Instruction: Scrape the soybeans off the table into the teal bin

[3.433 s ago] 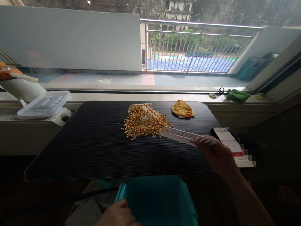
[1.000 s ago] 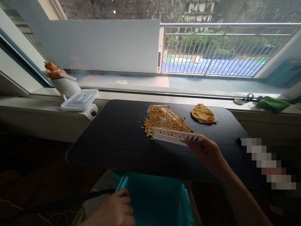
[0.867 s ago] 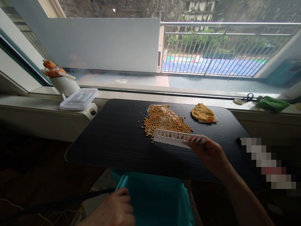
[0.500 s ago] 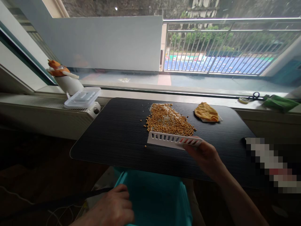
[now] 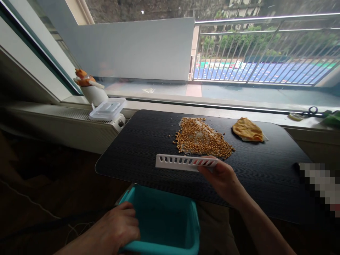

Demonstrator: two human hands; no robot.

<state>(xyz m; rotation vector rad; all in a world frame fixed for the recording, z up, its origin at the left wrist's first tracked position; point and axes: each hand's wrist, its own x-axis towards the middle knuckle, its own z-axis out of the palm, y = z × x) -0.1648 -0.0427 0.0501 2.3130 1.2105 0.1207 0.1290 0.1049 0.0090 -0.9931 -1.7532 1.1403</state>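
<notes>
Two hands show in the head view: the right hand (image 5: 212, 164) grasps a white slotted tray (image 5: 175, 163) near its three o'clock end; the left hand (image 5: 120, 225) grips a teal bin (image 5: 164, 246) by the rim, at seven o'clock. The work looks barely begun: the bean heap (image 5: 203, 136), mixed with white grains, lies on the worktop (image 5: 132, 152) at the tray's one o'clock. A yellow cloth (image 5: 247, 129) sits at two, a clear box (image 5: 108, 108) at ten; the worktop's near edge stands between heap and bin.

Smooth white plastic slotted piece (image 5: 174, 162), smooth turquoise plastic bin (image 5: 195, 226), matt wood-grained black tabletop (image 5: 138, 152).
</notes>
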